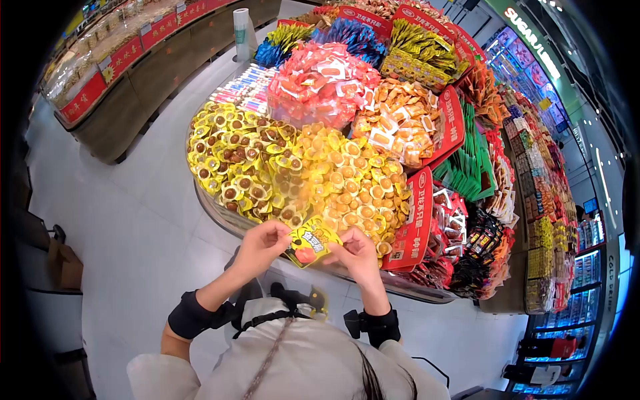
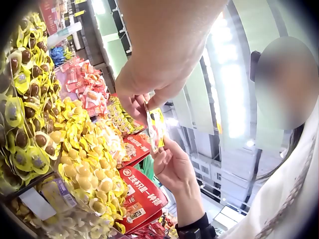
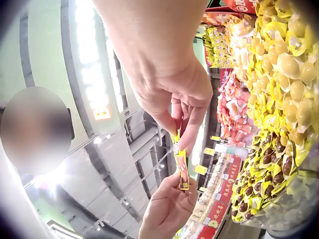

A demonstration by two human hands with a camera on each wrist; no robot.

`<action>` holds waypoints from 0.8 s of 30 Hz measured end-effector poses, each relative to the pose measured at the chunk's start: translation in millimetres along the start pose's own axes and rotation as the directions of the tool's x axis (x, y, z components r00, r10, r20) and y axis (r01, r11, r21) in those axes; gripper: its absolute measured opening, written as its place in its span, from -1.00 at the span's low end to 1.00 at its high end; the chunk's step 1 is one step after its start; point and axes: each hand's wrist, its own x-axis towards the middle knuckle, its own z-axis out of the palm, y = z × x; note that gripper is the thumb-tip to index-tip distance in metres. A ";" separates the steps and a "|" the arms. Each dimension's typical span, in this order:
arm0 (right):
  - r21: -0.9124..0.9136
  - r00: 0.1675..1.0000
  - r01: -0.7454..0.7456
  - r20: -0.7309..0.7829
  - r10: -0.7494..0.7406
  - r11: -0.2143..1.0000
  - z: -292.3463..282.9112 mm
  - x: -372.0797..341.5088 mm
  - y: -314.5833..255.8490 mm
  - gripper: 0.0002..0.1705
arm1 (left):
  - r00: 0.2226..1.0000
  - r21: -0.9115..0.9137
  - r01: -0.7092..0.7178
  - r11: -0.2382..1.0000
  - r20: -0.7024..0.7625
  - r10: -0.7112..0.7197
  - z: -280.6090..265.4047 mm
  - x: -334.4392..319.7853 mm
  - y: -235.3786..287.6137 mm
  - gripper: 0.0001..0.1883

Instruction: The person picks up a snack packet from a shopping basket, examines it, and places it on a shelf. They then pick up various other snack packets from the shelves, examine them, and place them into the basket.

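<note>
Between my two hands is a small yellow snack packet point(image 1: 311, 243) with printed characters and a reddish picture. My left hand point(image 1: 265, 248) pinches its left edge with thumb and fingers, and my right hand point(image 1: 357, 255) pinches the right edge. Seen from the left wrist, the packet point(image 2: 155, 130) is nearly edge-on, as is the packet point(image 3: 181, 164) in the right wrist view. Just beyond it, yellow-wrapped snacks with pale round pieces point(image 1: 357, 193) fill part of the display, beside similar packs with brown pieces point(image 1: 240, 157).
The rounded display bin point(image 1: 220, 217) also bears pink packs point(image 1: 320, 80), orange packs point(image 1: 400, 117) and red sign boards point(image 1: 408, 230). A roll of plastic bags point(image 1: 241, 33) stands at its far edge. More shelves line the right, and a counter point(image 1: 127, 87) stands at left.
</note>
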 end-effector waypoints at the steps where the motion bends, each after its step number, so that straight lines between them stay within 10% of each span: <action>1: -0.006 1.000 0.007 -0.024 -0.007 1.000 2.0 6.5 0.6 -0.86 | 0.999 0.005 0.026 1.000 0.022 -0.026 -6.1 9.8 1.9 -0.94; 17: -0.237 0.926 -0.002 -0.368 -0.088 0.972 61.5 127.3 -5.2 -0.83 | 0.917 0.191 0.008 0.981 0.390 -0.084 -120.3 166.7 51.0 -0.92; 24: -0.396 0.875 -0.102 -0.472 -0.107 0.913 60.4 135.4 -51.4 -0.86 | 0.780 0.284 -0.326 0.902 0.619 0.087 -105.7 226.7 91.9 -0.87</action>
